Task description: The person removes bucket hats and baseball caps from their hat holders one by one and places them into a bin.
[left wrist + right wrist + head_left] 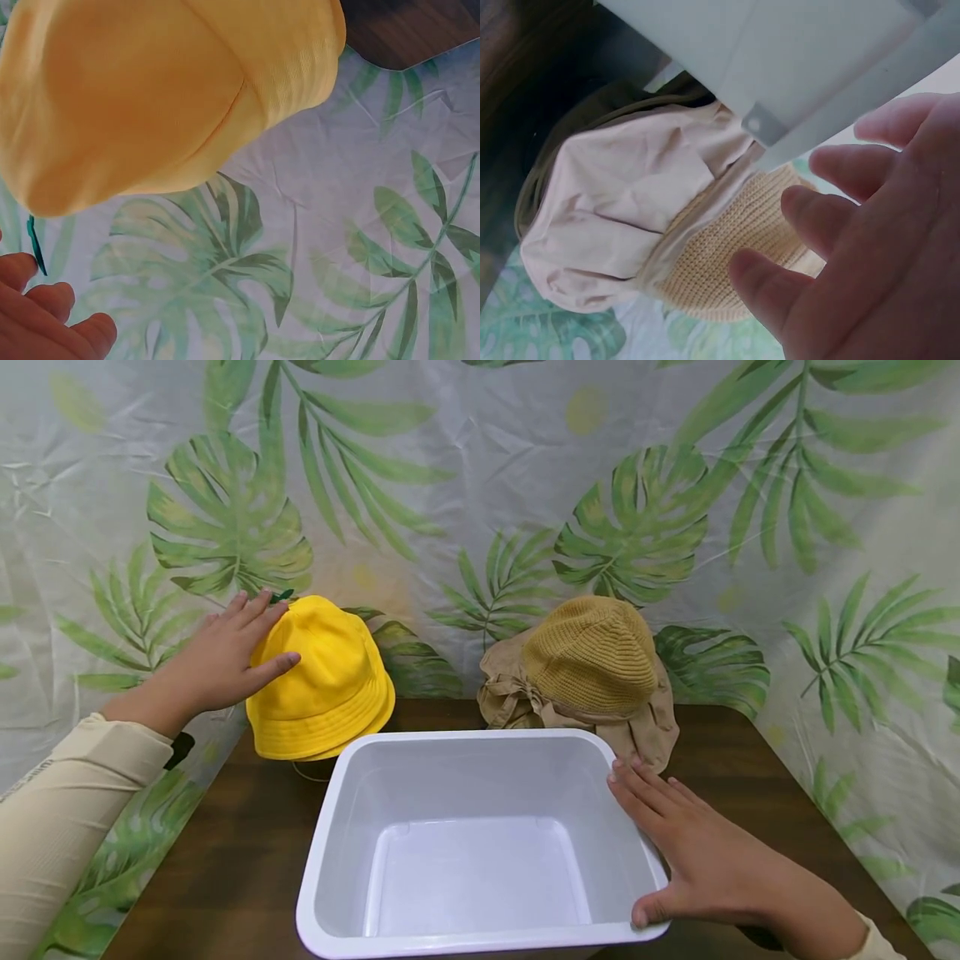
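A yellow bucket hat (pixel 322 668) stands at the table's back left. My left hand (pixel 228 656) is at its left side with fingers extended; the head view does not settle whether it touches the cloth. In the left wrist view, a small green strip (pixel 36 246) at the hat's crown is close to the fingertips. My right hand (pixel 693 852) lies along the right rim of a white plastic tub (pixel 480 737), fingers spread and thumb near the front corner. Behind the tub sits a tan knitted hat (pixel 596 652) with a beige cloth brim and a bow.
The dark wooden table (pixel 225 852) has its edges at both sides. A leaf-print cloth (pixel 495 468) hangs behind it. Nothing lies inside the tub. Under the yellow hat, part of a thin pale loop (pixel 307 772) shows.
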`<state>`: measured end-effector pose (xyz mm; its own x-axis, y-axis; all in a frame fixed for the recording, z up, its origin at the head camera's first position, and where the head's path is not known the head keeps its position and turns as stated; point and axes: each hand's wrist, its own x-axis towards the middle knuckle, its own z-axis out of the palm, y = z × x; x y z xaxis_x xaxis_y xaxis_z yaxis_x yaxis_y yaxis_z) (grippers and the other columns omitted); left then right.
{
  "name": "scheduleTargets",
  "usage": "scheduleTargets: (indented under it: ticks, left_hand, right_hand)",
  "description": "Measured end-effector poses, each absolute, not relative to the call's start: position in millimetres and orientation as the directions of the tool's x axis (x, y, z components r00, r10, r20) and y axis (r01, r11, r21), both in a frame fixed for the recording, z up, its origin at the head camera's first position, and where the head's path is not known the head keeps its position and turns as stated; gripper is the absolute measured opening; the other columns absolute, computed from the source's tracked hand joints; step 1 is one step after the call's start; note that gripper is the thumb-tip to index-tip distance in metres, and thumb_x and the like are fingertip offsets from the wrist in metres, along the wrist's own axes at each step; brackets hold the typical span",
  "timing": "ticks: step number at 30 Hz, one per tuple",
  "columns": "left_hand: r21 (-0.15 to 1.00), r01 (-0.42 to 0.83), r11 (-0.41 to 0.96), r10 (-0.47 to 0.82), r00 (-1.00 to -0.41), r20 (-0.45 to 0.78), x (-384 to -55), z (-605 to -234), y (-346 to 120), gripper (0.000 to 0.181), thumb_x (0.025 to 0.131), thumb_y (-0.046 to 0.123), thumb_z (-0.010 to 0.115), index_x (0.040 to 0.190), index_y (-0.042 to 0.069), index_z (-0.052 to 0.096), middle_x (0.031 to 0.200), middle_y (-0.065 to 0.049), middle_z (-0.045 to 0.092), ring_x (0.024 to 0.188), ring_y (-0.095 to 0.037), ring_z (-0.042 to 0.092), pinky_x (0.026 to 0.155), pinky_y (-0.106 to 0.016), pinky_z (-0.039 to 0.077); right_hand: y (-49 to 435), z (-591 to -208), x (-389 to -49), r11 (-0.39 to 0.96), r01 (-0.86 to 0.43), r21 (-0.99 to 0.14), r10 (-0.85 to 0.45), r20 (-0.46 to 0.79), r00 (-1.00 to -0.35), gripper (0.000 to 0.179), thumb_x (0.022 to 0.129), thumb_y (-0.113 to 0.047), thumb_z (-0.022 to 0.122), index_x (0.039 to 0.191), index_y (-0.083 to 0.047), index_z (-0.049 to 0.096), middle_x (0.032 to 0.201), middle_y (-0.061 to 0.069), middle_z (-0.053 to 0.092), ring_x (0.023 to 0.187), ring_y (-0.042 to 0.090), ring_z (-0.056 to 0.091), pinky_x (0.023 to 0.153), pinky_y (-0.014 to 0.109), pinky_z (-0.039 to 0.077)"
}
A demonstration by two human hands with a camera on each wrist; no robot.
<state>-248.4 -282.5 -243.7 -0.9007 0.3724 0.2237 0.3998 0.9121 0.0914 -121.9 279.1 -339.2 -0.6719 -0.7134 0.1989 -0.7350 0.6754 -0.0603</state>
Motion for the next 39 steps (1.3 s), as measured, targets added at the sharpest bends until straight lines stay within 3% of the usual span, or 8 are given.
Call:
scheduleTargets:
  ticks: [4, 12, 23, 29, 37, 39]
  left_hand:
    - [0.117, 0.388, 0.914, 0.357, -0.908, 0.219, -256, -240, -284, 0.078, 0.102, 0.050, 0.046, 0.157, 0.000, 0.020, 0.162, -0.026, 0.006, 0.147, -0.048, -0.001, 0.108, -0.074, 0.008]
    - [0.154, 0.392, 0.907, 0.357, -0.910, 0.213, -269, -238, -279, 0.079, 0.102, 0.053, 0.043, 0.157, 0.001, 0.020, 0.162, -0.024, 0.006, 0.146, -0.051, 0.001, 0.109, -0.072, 0.007]
    - [0.243, 0.381, 0.892, 0.338, -0.919, 0.201, -281, -251, -281, 0.082, 0.102, 0.052, 0.042, 0.159, 0.001, 0.009, 0.162, -0.026, 0.006, 0.146, -0.050, -0.002, 0.106, -0.075, 0.002]
    - [0.322, 0.363, 0.874, 0.307, -0.928, 0.213, -287, -255, -282, 0.084, 0.101, 0.052, 0.045, 0.159, 0.003, 0.009, 0.161, -0.027, 0.010, 0.147, -0.048, 0.000, 0.110, -0.070, 0.007]
    - [0.505, 0.269, 0.820, 0.204, -0.962, 0.181, -293, -265, -289, 0.085, 0.097, 0.057, 0.050, 0.161, 0.020, 0.008, 0.163, -0.022, 0.012, 0.143, -0.051, 0.017, 0.108, -0.069, 0.020]
    - [0.518, 0.270, 0.811, 0.198, -0.961, 0.191, -294, -268, -289, 0.084, 0.097, 0.056, 0.051, 0.161, 0.021, 0.010, 0.162, -0.021, 0.015, 0.142, -0.051, 0.021, 0.107, -0.068, 0.022]
  right_hand:
    - [279, -338, -120, 0.672, -0.734, -0.095, -0.714, 0.181, -0.677, 0.127, 0.069, -0.081, 0.064, 0.158, -0.004, 0.018, 0.163, 0.016, 0.021, 0.150, 0.031, 0.016, 0.111, 0.014, -0.009]
    - [281, -339, -118, 0.665, -0.733, -0.140, -0.714, 0.166, -0.680, 0.127, 0.071, -0.081, 0.062, 0.158, -0.002, 0.014, 0.164, 0.017, 0.015, 0.149, 0.029, 0.017, 0.110, 0.010, -0.005]
    - [280, -343, -114, 0.703, -0.701, -0.125, -0.686, 0.144, -0.713, 0.127, 0.071, -0.074, 0.070, 0.159, -0.003, 0.013, 0.165, 0.016, 0.012, 0.150, 0.027, 0.013, 0.109, 0.009, -0.007]
    - [280, -342, -113, 0.691, -0.705, -0.158, -0.690, 0.147, -0.709, 0.123, 0.075, -0.075, 0.066, 0.159, -0.003, 0.012, 0.165, 0.016, 0.010, 0.150, 0.024, 0.013, 0.108, 0.007, -0.004]
    - [279, -341, -112, 0.691, -0.693, -0.207, -0.684, 0.123, -0.719, 0.122, 0.077, -0.074, 0.065, 0.160, -0.005, 0.008, 0.166, 0.014, 0.006, 0.151, 0.018, 0.009, 0.106, 0.005, -0.002]
    - [280, -340, -112, 0.696, -0.691, -0.194, -0.683, 0.117, -0.721, 0.122, 0.077, -0.078, 0.060, 0.160, -0.006, 0.007, 0.166, 0.013, 0.005, 0.150, 0.018, 0.010, 0.113, 0.015, 0.011]
